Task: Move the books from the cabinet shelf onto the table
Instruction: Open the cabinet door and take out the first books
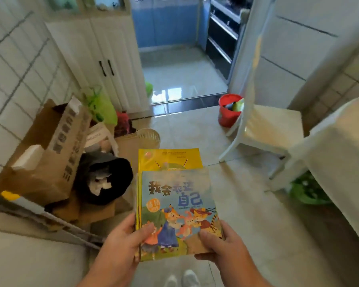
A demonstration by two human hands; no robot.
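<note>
Carrying a stack of picture books (174,206) between both hands, mid-room, bound for the table (340,162).

The stack is gripped at its near corners: the left hand (122,243) is curled at seven o'clock with its thumb pressed on the cover, the right hand (226,243) likewise at five o'clock, probably so the thin, loose books are kept flat and together. A larger yellow book (168,158) is seen jutting out at twelve o'clock beneath. The white-covered table lies at three o'clock, past the chair (272,129); cardboard boxes (50,150) are piled at nine o'clock.
</note>
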